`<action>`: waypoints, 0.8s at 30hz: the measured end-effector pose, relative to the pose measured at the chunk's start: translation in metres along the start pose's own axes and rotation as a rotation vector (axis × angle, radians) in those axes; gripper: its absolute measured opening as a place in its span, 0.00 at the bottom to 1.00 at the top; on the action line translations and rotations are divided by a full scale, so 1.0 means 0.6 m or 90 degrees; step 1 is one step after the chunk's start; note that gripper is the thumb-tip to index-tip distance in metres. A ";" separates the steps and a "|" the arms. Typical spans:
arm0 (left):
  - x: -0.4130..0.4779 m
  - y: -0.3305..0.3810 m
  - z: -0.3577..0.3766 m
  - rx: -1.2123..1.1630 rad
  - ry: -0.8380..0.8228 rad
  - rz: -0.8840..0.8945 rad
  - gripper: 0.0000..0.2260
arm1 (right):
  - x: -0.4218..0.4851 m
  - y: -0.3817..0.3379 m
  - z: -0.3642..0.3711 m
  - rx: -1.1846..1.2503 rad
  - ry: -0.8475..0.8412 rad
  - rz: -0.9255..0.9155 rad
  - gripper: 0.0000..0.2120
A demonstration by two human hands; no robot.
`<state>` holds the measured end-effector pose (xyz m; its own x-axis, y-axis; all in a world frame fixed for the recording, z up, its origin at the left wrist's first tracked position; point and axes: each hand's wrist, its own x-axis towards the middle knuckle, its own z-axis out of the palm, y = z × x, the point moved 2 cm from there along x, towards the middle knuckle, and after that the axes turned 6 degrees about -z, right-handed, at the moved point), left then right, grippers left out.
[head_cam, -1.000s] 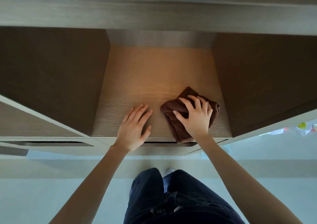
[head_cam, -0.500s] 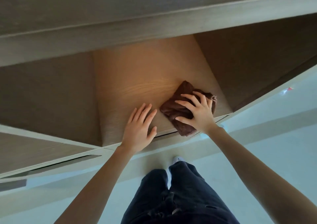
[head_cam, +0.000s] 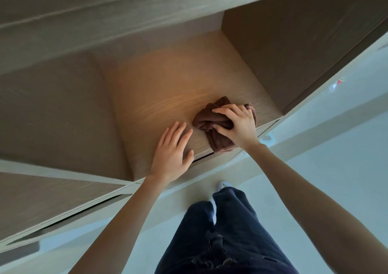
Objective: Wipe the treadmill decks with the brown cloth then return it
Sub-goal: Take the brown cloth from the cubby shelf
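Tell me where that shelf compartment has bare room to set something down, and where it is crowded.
Free: the shelf floor behind both hands, back to the rear wall, and the strip along the left side wall. Crowded: the front edge, where the left hand lies flat and the right hand bunches the brown cloth near the right side wall.
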<state>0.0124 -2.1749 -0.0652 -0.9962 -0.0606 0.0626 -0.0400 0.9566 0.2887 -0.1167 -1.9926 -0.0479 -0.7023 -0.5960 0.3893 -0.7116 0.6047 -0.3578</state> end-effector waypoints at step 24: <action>0.059 0.266 0.008 -0.028 -0.152 0.428 0.22 | -0.355 0.017 -0.228 -0.089 0.147 0.406 0.25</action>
<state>-0.0295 -2.0229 -0.0212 -0.7936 0.6076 0.0316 0.5875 0.7517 0.2995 0.0285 -1.7870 -0.0184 -0.9485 0.0168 0.3162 -0.1413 0.8713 -0.4700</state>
